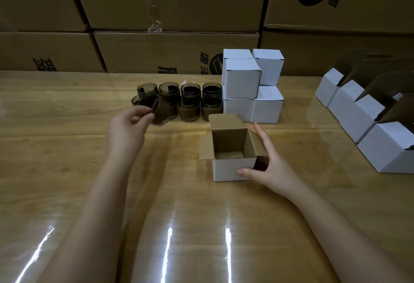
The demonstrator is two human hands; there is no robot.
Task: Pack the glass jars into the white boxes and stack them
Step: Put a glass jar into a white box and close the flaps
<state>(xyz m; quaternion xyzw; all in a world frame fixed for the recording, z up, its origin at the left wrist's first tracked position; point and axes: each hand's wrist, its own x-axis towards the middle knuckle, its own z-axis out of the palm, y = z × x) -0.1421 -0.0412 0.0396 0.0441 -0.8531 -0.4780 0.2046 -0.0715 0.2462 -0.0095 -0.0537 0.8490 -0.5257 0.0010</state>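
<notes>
Right hand (266, 168) braced the open white box (230, 166), fingers (265, 140) straight; left of it, left hand (126, 126) gripped a tilted glass jar (160, 110).

Dim indoor light, underexposed overall, warm brown cast. Glare points to overhead source: three hard white streaks on glossy tabletop (67, 153) near bottom edge, softer sheen bands across middle. Shadows soft and weak. Stacked white boxes (242, 79) read bluish-grey, not clipped. Motion blur smears left hand (126, 126) and jar (160, 110) in it; right hand (266, 168) sharper. Wide-angle distortion: cartons (179, 3) lean and bow toward frame corners. Fine detail soft throughout.
</notes>
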